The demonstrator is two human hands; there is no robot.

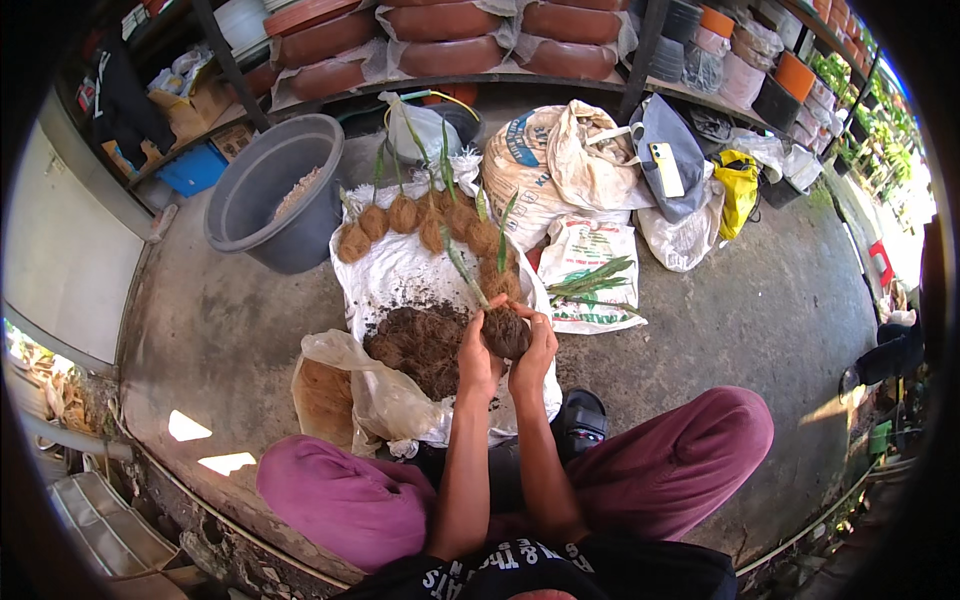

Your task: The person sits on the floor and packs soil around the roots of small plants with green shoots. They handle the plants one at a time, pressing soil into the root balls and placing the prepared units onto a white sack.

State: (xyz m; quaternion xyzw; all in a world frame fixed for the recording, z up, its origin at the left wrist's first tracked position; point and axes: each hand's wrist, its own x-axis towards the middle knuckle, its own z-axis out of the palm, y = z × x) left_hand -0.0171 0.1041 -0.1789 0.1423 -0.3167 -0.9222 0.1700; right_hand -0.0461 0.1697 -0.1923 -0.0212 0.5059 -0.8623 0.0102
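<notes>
Between my left hand (478,358) and my right hand (534,346) is a dark, fibrous root ball (505,334), cupped from both sides. A long green leaf (465,268), like a snake plant's, rises from it and leans away to the left. Below and left of my hands, a heap of dark soil and fibre (420,349) lies on a spread white woven sack (375,289). Several balls wrapped in brown coconut fibre (431,231), many with upright leaves, form a curved row along the sack's far and right sides.
A clear plastic bag of brown fibre (322,397) stands at the near left. Beyond it is a large grey tub (274,202). Cut leaves (592,282) lie on a printed bag (592,238); a full sack (525,169) and a phone (667,169) lie farther back. Shelves hold stacked pots (450,60).
</notes>
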